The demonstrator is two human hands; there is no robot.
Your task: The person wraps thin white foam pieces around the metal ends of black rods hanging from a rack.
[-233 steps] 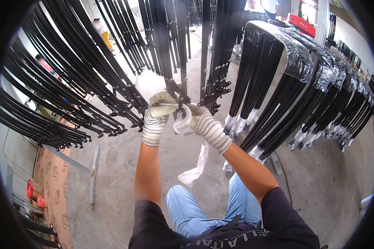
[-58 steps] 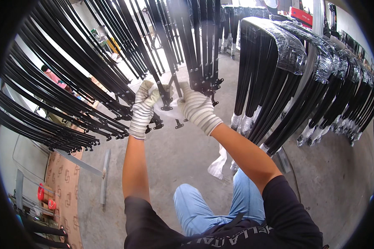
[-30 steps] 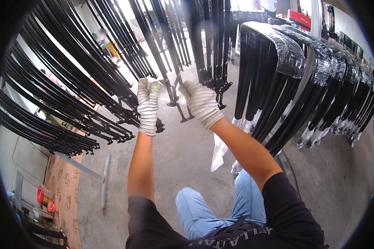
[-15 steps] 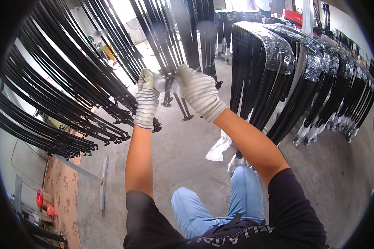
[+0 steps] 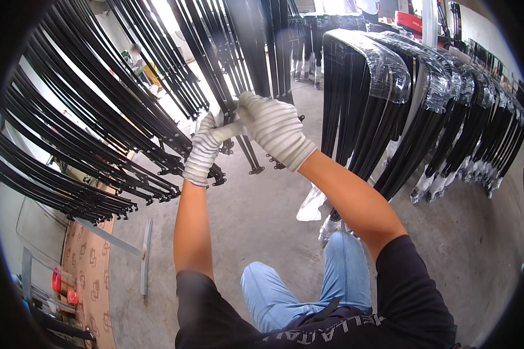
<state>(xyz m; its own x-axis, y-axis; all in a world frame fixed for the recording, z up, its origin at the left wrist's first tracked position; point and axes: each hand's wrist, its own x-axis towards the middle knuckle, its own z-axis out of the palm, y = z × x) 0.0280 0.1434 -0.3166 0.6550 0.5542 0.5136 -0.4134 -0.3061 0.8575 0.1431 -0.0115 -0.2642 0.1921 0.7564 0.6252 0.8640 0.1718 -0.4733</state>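
Observation:
Both my hands wear white gloves with grey stripes and are raised close together at the lower ends of hanging black metal bars. My right hand is closed, its fingers curled at the end of a bar. Beside it, my left hand is tilted to the right, its thumb reaching toward the right hand. The left fingers are bent and what they hold, if anything, is hidden. Below the hands one thin bar end with a small flat foot sticks out.
Rows of curved black bars hang on the left. On the right stands a row of black frames wrapped in clear plastic. A piece of white wrapping hangs near my knee. A grey metal bar lies on the concrete floor.
My left hand has tilted right, bringing its thumb close to my right hand. The right hand has shifted slightly left. Several hanging bars around the hands have swung a little.

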